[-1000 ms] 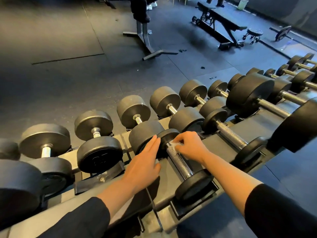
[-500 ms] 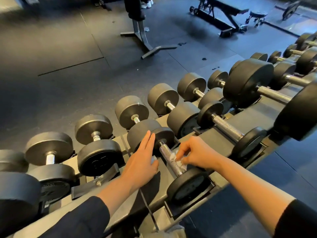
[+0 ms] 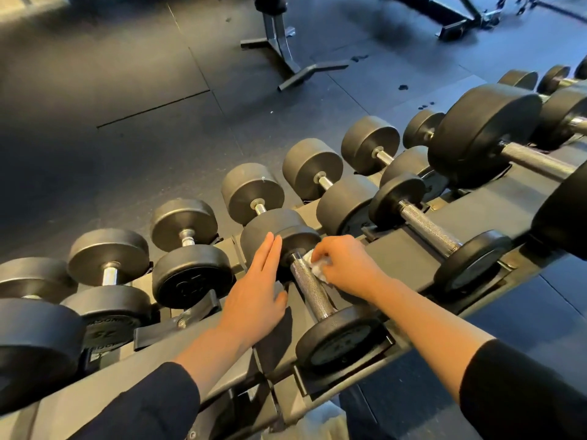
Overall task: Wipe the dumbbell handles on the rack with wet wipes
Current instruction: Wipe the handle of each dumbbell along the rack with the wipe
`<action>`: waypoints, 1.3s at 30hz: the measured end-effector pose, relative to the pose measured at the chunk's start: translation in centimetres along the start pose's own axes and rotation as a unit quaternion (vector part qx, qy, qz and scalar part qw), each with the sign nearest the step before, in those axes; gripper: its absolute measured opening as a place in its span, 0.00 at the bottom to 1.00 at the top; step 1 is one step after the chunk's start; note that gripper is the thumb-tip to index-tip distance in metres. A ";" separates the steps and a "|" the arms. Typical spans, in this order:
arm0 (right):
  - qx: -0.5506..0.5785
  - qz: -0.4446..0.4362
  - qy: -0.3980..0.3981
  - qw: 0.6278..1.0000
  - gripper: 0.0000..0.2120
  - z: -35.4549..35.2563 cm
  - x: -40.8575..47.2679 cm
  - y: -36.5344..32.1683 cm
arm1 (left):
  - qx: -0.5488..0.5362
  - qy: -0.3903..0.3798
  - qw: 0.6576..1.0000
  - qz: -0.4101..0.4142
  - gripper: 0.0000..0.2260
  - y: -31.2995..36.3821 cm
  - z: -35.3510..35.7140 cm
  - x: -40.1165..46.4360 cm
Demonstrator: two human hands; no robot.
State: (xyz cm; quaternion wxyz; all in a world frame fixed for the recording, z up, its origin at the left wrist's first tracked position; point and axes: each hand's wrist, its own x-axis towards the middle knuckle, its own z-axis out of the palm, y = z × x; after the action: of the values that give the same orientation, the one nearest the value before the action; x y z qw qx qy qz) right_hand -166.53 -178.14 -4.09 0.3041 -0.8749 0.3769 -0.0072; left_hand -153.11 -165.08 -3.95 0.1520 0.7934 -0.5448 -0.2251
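Hidden or cut off: most of the white wet wipe (image 3: 318, 268) sits inside the right hand, so only a crumpled edge shows. The rack (image 3: 409, 258) runs out of view at the left, right and near edges. The numbers on the near dumbbell ends are too dim to read.
Dumbbell being cleaned: a small black dumbbell (image 3: 317, 290) lies in the near row of the rack, centre of view, its knurled metal handle (image 3: 311, 287) running from far-left to near-right.
Right hand: the right hand (image 3: 346, 265) reaches in from the near right, fingers curled round the wipe and pressing it against the far end of the handle (just beside the far weight head).
Left hand: the left hand (image 3: 257, 293) lies flat with fingers straight and together, resting against the left side of the far weight head, holding nothing.
Sleeves: both forearms are bare, dark sleeves pushed up.
Surroundings: larger dumbbells fill the far row; dark rubber floor (image 3: 127, 90) beyond, with a metal bench base (image 3: 286, 55).
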 end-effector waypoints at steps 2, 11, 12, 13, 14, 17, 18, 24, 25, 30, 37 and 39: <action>0.117 0.024 0.032 0.992 0.12 0.6 0.4 0.1 | 0.001 0.005 1.000 -0.005 0.38 0.3 0.1 -0.1; 0.234 0.019 -0.017 0.972 0.09 1.7 -0.3 1.7 | -0.003 0.014 0.999 -0.047 0.38 1.9 0.6 -0.4; 0.232 0.018 -0.027 0.972 0.10 1.5 -0.6 1.9 | -0.004 0.015 0.999 -0.049 0.38 2.0 0.7 -0.4; 0.232 0.015 -0.037 0.972 0.12 1.3 -1.1 2.0 | -0.004 0.016 0.999 -0.049 0.39 2.1 0.8 -0.4; 0.234 0.013 -0.050 0.971 0.13 1.0 -1.6 2.2 | -0.003 0.017 0.999 -0.049 0.39 2.1 0.8 -0.4; 0.256 0.018 -0.078 0.963 0.12 0.2 -3.2 2.6 | -0.006 0.024 0.998 -0.054 0.39 2.2 1.1 -0.4; 0.265 0.023 -0.082 0.960 0.10 0.0 -3.6 2.6 | -0.010 0.027 0.998 -0.057 0.39 2.2 1.2 -0.3; 0.281 0.063 -0.092 0.953 0.07 -1.2 -4.9 2.0 | -0.030 0.049 0.998 -0.037 0.39 2.6 1.9 -0.9; 0.295 0.073 -0.076 0.950 0.07 -1.3 -5.2 1.9 | -0.041 0.055 0.997 -0.033 0.38 2.7 1.9 -1.0; 0.318 0.140 0.063 0.936 0.10 -2.9 -6.4 2.1 | -0.121 0.083 0.989 0.017 0.33 3.3 1.8 0.0; 0.237 0.163 0.152 0.946 0.10 -7.5 -7.6 3.0 | -0.162 0.025 0.979 0.118 0.29 5.4 2.3 2.8; 0.202 0.160 0.177 0.950 0.10 -8.6 -7.3 3.6 | -0.175 0.010 0.977 0.123 0.30 6.0 2.3 3.4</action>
State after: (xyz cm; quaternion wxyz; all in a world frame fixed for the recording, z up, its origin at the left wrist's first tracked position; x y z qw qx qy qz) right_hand -176.18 -179.71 2.54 0.4000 -0.7081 0.5502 -0.1896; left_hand -158.05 -170.36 -3.69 0.3205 0.6832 -0.5891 -0.2888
